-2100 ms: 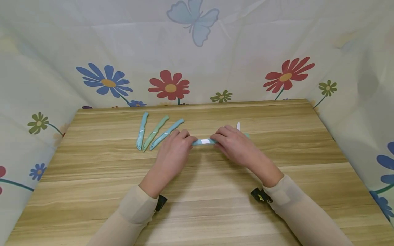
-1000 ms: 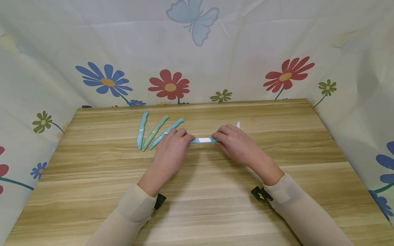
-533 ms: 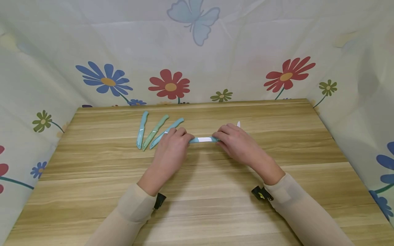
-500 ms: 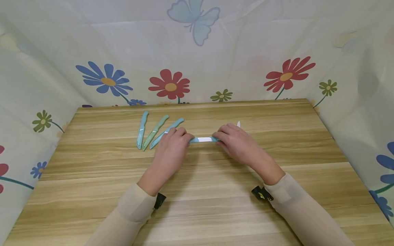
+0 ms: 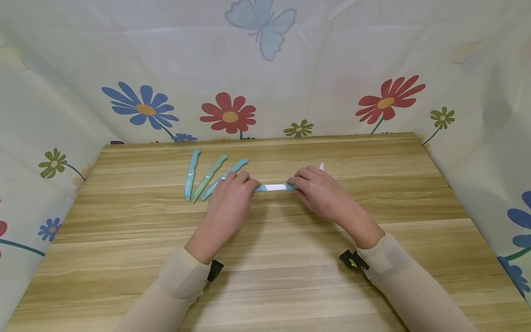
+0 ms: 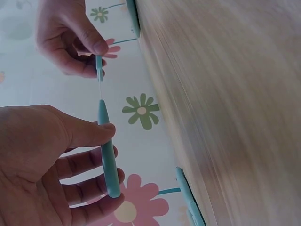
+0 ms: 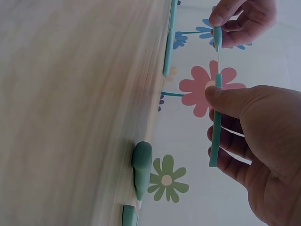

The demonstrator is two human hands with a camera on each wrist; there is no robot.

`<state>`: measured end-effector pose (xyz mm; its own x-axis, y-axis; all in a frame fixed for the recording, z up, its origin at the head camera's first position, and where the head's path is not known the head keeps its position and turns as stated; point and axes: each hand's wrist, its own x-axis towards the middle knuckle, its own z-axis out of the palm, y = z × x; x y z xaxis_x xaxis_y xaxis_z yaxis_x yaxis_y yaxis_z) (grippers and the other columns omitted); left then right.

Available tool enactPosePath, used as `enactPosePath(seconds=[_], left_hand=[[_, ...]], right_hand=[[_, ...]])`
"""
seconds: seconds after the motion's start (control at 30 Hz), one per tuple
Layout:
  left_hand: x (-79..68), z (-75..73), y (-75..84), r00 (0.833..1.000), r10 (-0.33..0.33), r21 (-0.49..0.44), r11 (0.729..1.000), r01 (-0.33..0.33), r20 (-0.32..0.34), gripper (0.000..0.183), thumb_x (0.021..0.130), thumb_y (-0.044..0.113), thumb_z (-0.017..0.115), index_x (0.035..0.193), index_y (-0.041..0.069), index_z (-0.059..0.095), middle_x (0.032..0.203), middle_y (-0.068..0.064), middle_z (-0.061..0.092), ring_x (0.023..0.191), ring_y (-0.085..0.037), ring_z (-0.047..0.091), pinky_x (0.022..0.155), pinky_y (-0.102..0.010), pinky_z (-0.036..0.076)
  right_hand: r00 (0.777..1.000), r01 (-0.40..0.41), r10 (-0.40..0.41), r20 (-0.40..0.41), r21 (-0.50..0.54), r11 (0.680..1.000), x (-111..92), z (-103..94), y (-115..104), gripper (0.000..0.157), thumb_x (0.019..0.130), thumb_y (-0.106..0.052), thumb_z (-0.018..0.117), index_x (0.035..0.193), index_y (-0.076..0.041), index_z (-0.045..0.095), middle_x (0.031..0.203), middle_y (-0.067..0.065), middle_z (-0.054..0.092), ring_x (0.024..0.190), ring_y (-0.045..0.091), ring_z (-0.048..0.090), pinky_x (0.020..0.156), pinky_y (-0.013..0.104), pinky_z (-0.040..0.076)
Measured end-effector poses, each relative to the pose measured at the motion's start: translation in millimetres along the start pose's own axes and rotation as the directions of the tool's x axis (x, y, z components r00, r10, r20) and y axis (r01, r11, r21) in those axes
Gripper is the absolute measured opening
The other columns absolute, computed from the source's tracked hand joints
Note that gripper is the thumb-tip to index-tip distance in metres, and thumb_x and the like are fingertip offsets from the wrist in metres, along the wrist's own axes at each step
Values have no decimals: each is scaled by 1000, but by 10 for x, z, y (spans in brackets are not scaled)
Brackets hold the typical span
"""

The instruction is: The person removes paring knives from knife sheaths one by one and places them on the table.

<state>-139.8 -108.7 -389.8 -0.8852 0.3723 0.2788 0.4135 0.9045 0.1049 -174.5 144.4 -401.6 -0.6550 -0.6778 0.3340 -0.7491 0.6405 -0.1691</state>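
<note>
Above the table, a small blue knife stretches between both hands, its white blade (image 5: 274, 187) partly out of its cover. My left hand (image 5: 230, 200) pinches the rounded handle (image 6: 109, 165) between thumb and fingers. The blue sheath (image 7: 216, 136) is gripped by my right hand (image 5: 321, 193), thumb on one side and fingers on the other. Left of the hands lie a blue sheathed knife (image 5: 191, 175), a green sheathed knife (image 5: 209, 179) and another blue one (image 5: 238, 166), which my left hand partly covers. A white blade tip (image 5: 321, 166) shows behind my right hand.
The wooden table (image 5: 274, 286) carries all of this. In the right wrist view, a green handle-like piece (image 7: 142, 165) and a second green piece (image 7: 130, 214) lie on it. A flower-printed cloth (image 5: 332, 83) encloses the back and sides.
My hands have drawn slightly apart, the left one moving left, and more white blade shows between handle and sheath. Both hands also sit a little farther forward. The knives at left have stayed put.
</note>
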Motion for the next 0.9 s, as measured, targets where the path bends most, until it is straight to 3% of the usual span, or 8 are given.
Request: enactPosePath(seconds=[0.4,0.9], left_hand=[[0,-9,-11,1000,-23,8,1000,23,12,21,98,7,75,117,12,80,106,-6,69,99,-30,62,82,-44,57],[-3,1,-34,1000,-17,-4,1000,17,-11,19,98,6,75,115,12,81,105,-7,70,97,-31,63,77,-45,56]], right_hand=[[1000,7,-7,-6,-6,1000,4,-5,16,26,94,-11,83,118,-3,76,110,9,70,103,27,64,90,41,56],[1000,-2,2,-4,-17,1000,-4,-25,23,26,94,-11,82,118,-3,76,110,9,71,104,28,64,91,43,55]])
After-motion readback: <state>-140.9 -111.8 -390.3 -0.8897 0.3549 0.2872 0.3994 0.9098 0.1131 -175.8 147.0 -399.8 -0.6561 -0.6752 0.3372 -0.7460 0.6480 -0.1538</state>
